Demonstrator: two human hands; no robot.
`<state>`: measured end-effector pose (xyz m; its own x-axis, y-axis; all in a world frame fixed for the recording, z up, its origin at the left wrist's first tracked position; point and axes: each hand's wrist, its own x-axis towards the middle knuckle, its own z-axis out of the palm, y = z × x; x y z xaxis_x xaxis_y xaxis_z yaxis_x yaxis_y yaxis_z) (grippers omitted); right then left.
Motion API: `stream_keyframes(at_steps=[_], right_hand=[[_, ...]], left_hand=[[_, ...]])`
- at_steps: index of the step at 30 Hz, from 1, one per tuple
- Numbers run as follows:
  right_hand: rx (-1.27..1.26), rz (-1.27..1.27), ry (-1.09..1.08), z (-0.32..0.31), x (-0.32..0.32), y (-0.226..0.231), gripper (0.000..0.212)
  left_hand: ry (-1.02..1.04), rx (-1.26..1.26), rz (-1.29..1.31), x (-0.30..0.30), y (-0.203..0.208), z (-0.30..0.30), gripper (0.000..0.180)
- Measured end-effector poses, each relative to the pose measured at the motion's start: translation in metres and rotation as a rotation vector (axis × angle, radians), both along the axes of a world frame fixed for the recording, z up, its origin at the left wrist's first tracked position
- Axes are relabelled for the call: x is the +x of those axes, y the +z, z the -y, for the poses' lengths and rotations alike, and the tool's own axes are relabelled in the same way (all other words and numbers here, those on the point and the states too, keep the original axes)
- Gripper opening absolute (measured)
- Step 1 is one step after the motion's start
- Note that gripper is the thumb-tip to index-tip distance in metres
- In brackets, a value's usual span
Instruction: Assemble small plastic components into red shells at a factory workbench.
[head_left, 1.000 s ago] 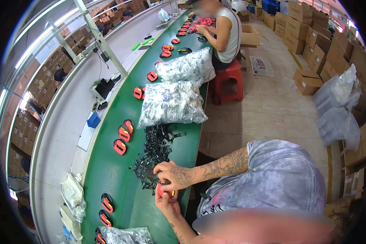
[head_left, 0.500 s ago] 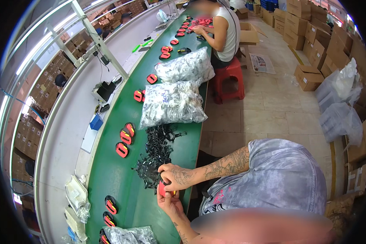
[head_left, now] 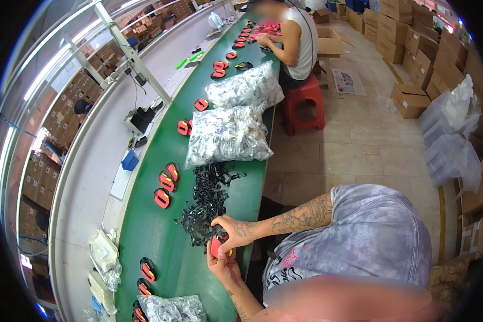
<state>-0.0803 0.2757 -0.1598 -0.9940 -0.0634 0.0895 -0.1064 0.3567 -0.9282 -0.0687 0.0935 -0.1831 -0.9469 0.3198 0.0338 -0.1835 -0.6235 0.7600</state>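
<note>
A red-and-black rounded casing with a bit of yellow is held between my two hands over the near edge of the green belt. My left hand grips it from below, closed round its lower side. From above, my right hand is closed on its upper part, the fingers partly covering it. Just beyond the hands lies a tangled heap of small black plastic pieces, touching or nearly touching the right fingertips. Whether a small piece is in the right fingers is hidden.
Similar red-and-black casings lie along the green belt. Stuffed clear bags rest beyond the heap; another bag lies at the front. A co-worker sits on a red stool farther up. Cardboard boxes stand at right.
My right hand has shifted slightly on the casing, and more of its red face and black upper part shows. The left hand still holds it from below.
</note>
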Motion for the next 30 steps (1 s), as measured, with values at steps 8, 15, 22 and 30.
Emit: stream_keyframes(at_steps=[8,15,22,30], right_hand=[[-0.077,-0.097,-0.083,0.008,0.007,0.001,0.088],[0.002,-0.063,0.025,-0.006,0.009,-0.007,0.095],[0.335,-0.287,-0.060,-0.015,0.009,0.026,0.049],[0.117,-0.241,-0.040,-0.016,-0.011,0.031,0.032]], left_hand=[[0.048,-0.039,-0.009,-0.002,-0.006,-0.002,0.066],[0.050,-0.081,-0.016,-0.005,-0.010,-0.003,0.054],[0.159,-0.120,0.003,-0.003,-0.003,-0.010,0.056],[-0.014,-0.027,0.062,-0.010,-0.002,-0.005,0.082]])
